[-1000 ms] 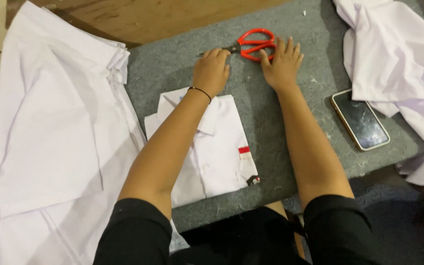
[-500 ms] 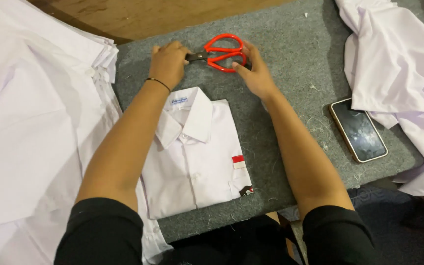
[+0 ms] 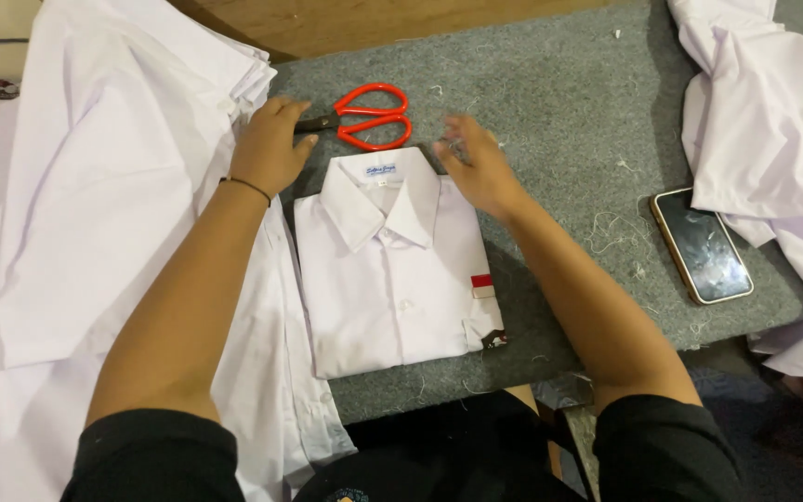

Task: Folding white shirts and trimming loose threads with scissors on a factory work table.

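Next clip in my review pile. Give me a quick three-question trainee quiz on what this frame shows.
1. True or false: the left hand rests at the blade end of the red-handled scissors.
2. Which lies nearest the right hand? A) the phone B) the collar of the folded white shirt C) the heap of white shirts
3. Fill in: the phone lies screen-up on the grey felt mat, to the ____ of the folded shirt.

Key
1. True.
2. B.
3. Right.
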